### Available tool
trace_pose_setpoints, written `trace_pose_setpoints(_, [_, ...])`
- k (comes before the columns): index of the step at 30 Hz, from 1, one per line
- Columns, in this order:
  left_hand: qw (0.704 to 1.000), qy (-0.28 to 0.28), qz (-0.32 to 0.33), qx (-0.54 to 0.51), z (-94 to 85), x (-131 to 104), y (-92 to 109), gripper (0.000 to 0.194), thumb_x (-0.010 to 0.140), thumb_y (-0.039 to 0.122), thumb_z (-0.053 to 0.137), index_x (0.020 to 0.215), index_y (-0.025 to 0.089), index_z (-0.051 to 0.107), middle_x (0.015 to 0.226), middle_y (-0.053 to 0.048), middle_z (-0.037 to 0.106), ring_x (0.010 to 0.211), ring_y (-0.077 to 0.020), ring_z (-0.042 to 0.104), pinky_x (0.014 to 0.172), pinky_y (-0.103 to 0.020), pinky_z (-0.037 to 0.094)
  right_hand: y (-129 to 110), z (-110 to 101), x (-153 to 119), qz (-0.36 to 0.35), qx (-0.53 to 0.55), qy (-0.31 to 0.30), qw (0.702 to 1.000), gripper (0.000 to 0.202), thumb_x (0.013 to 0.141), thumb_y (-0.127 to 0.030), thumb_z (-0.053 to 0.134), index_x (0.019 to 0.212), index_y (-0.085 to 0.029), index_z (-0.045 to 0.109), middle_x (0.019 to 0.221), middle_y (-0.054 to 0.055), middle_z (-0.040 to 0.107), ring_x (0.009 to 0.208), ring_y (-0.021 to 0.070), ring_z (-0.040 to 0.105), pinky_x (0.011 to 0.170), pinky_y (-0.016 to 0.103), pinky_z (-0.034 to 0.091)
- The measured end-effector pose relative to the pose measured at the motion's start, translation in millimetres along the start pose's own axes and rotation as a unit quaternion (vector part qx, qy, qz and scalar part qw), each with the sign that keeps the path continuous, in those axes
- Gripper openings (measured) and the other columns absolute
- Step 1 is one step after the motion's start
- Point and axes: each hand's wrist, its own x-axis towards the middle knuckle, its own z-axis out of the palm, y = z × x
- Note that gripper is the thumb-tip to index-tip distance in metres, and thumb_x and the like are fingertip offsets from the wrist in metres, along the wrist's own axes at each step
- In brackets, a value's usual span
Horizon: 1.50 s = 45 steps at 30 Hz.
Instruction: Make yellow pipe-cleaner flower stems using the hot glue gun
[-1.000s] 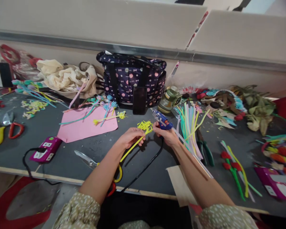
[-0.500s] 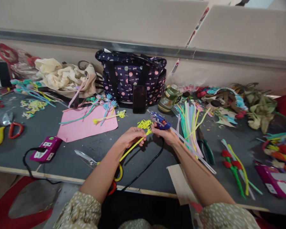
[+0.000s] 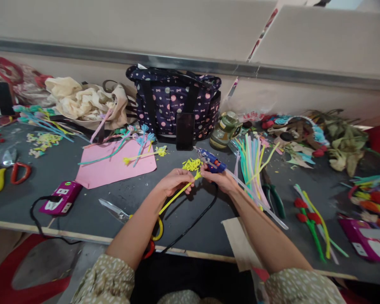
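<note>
Apparently, we are working at the tip of a yellow stem [image 3: 175,199], in front of the dotted bag [image 3: 177,101].
Our left hand [image 3: 175,182] pinches the stem; our right hand [image 3: 221,178] grips a glue gun [image 3: 211,161], its fingertips close by, contact unclear. Next calls, we judge, for fine fingertip control. Yellow clippings [image 3: 191,164] crowd the bag side; away from it, scissors [image 3: 114,210] and cord [image 3: 193,220] interrupt open tabletop [image 3: 205,236] before the edge.

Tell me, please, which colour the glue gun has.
The glue gun is mostly blue; it shows in the head view.
</note>
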Motion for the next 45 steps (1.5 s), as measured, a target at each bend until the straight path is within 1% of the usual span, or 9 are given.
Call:
trace_pose_setpoints(4, [1.0,-0.002,0.001,0.006,-0.4,0,0,0.016,0.064,0.024,0.072,0.067,0.011,0.063,0.061,-0.004,0.062,0.045,-0.0107,0.057,0.047,-0.024,0.048,1,-2,1,-0.006,-0.026,-0.033,0.999,0.027,0.062,-0.035,0.078,0.072,-0.02,0.058,0.059,-0.003,0.052,0.049,0.0109,0.044,0.045,0.026,0.035])
trace_pose_setpoints(9, [1.0,-0.008,0.004,0.013,-0.1,0,0,0.017,0.064,0.024,0.073,0.066,0.011,0.062,0.061,-0.004,0.062,0.045,-0.0105,0.056,0.046,-0.024,0.047,1,-2,1,-0.009,-0.025,-0.041,0.999,0.026,0.062,-0.034,0.078,0.07,-0.019,0.058,0.058,-0.003,0.052,0.048,0.0105,0.043,0.045,0.026,0.034])
trace_pose_setpoints(18, [0.999,-0.019,0.013,0.027,-0.9,-1,-1,0.016,0.066,0.023,0.071,0.066,0.011,0.061,0.063,-0.004,0.062,0.047,-0.0105,0.057,0.048,-0.024,0.048,-2,0,1,-0.013,-0.037,-0.054,0.998,0.027,0.062,-0.037,0.078,0.069,-0.019,0.058,0.058,-0.003,0.051,0.049,0.0096,0.04,0.047,0.025,0.033])
trace_pose_setpoints(23, [1.0,-0.01,0.01,0.016,-0.1,-2,0,0.017,0.066,0.023,0.072,0.068,0.01,0.061,0.063,-0.004,0.062,0.047,-0.0106,0.057,0.047,-0.024,0.048,-4,1,-1,-0.028,-0.021,-0.063,0.997,0.028,0.066,-0.04,0.075,0.07,-0.019,0.057,0.063,-0.002,0.053,0.051,0.0097,0.04,0.047,0.025,0.033])
trace_pose_setpoints(27, [1.0,0.002,0.021,-0.003,-0.1,-1,1,0.021,0.066,0.025,0.075,0.072,0.01,0.062,0.066,-0.005,0.064,0.047,-0.0105,0.058,0.049,-0.024,0.05,-4,3,-2,-0.036,0.022,-0.017,0.999,0.029,0.068,-0.043,0.074,0.077,-0.019,0.06,0.075,0.001,0.058,0.054,0.0095,0.043,0.046,0.024,0.035])
trace_pose_setpoints(32, [0.995,0.024,0.077,-0.055,-1.8,1,2,0.024,0.067,0.027,0.076,0.077,0.011,0.061,0.071,-0.004,0.065,0.049,-0.0083,0.057,0.047,-0.021,0.049,-4,5,0,-0.049,0.085,0.039,0.994,0.03,0.065,-0.04,0.076,0.076,-0.02,0.056,0.077,-0.001,0.056,0.055,0.0087,0.045,0.044,0.021,0.036])
trace_pose_setpoints(36, [0.991,0.036,0.091,-0.087,-3.3,2,2,0.026,0.068,0.029,0.077,0.078,0.012,0.06,0.071,-0.003,0.065,0.051,-0.008,0.057,0.044,-0.018,0.047,-2,5,1,-0.062,0.101,0.073,0.99,0.03,0.064,-0.038,0.077,0.073,-0.021,0.054,0.079,-0.002,0.056,0.056,0.0082,0.045,0.044,0.02,0.036])
trace_pose_setpoints(40, [0.989,0.04,0.097,-0.099,-3.3,3,2,0.028,0.066,0.028,0.079,0.077,0.012,0.06,0.07,-0.002,0.063,0.051,-0.0067,0.056,0.042,-0.016,0.046,1,7,2,-0.051,0.09,0.093,0.99,0.031,0.066,-0.044,0.074,0.075,-0.021,0.057,0.076,-0.001,0.057,0.053,0.0081,0.043,0.042,0.021,0.035])
trace_pose_setpoints(45, [0.987,0.068,0.107,-0.102,-3.5,4,2,0.03,0.062,0.027,0.082,0.076,0.012,0.061,0.067,-0.001,0.063,0.051,-0.0076,0.057,0.045,-0.018,0.048,3,8,0,-0.062,0.026,0.088,0.994,0.036,0.073,-0.057,0.065,0.074,-0.021,0.061,0.07,0.0,0.058,0.049,0.0085,0.044,0.043,0.024,0.036])
